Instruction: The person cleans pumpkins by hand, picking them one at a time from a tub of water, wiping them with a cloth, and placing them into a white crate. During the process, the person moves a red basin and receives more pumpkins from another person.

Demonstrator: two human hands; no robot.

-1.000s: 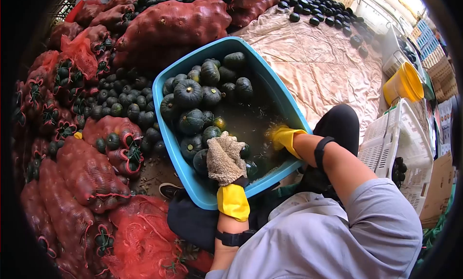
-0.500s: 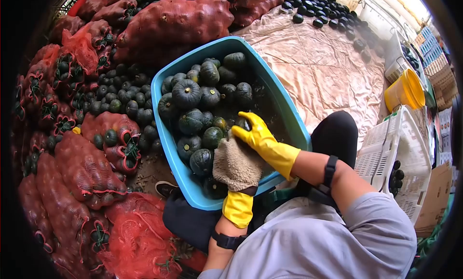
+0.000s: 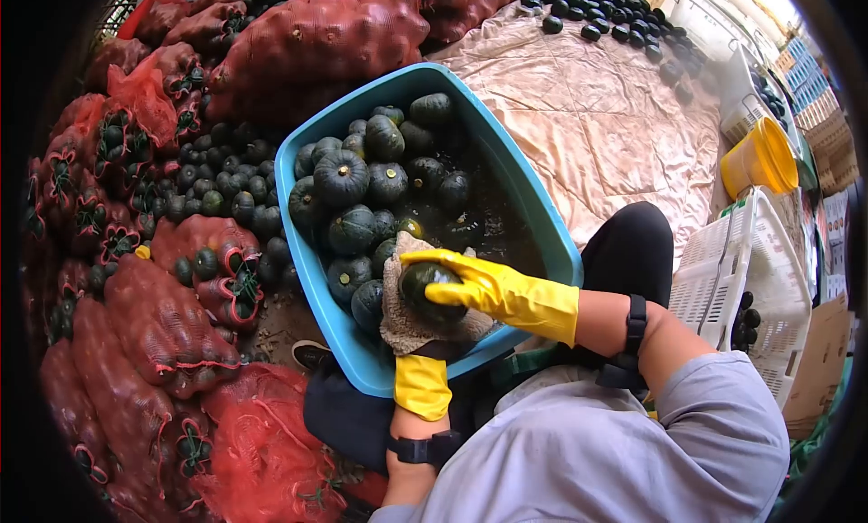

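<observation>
In my right hand (image 3: 470, 292), which wears a yellow rubber glove, a wet dark-green pumpkin (image 3: 423, 283) is gripped from above. My left hand (image 3: 422, 385) is beneath it, covered by a brown terry cloth (image 3: 398, 322) that cups the pumpkin's underside; only the yellow glove cuff shows and its fingers are hidden. Both hands are over the near side of a blue tub (image 3: 303, 279). Dark water (image 3: 506, 229) lies in the tub, with several green pumpkins (image 3: 342, 179) heaped at its left and far sides.
Red mesh sacks (image 3: 321, 44) of pumpkins and loose pumpkins (image 3: 221, 175) crowd the left. A pale quilted sheet (image 3: 606, 134) lies beyond the tub, with dark pumpkins (image 3: 615, 21) at its far end. At right stand a yellow bucket (image 3: 755, 161) and a white crate (image 3: 768, 279).
My right hand has moved left and down from the water's edge, lifting a pumpkin out of the tub's contents onto the cloth. My left hand and the cloth have shifted slightly left.
</observation>
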